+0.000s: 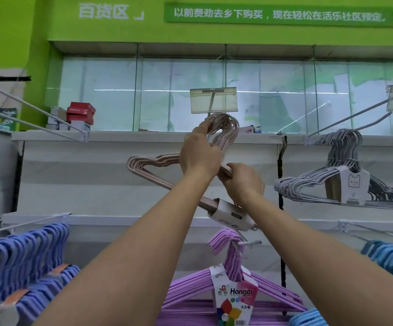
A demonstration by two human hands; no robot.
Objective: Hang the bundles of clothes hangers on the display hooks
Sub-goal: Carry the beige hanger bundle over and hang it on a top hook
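I hold a bundle of pale pink hangers (148, 170) tilted, its left end low and its curved hooks (227, 128) raised. A white paper sleeve (230, 215) wraps its bottom bars. My left hand (199, 156) grips the neck just under the hooks, with its fingers reaching up along them. My right hand (242, 182) is closed on the right shoulder of the bundle. The hooks sit right below the price-tag holder (213, 100) at the tip of the centre display hook (210, 109). Whether they are over the rod cannot be told.
A grey hanger bundle (339, 182) hangs on the hook to the right. Below hang a purple bundle (233, 278), blue bundles at left (26, 255) and light blue ones at right (388, 257). Red boxes (80, 114) sit on the shelf top. Bare white hook rods (26, 107) jut out at upper left.
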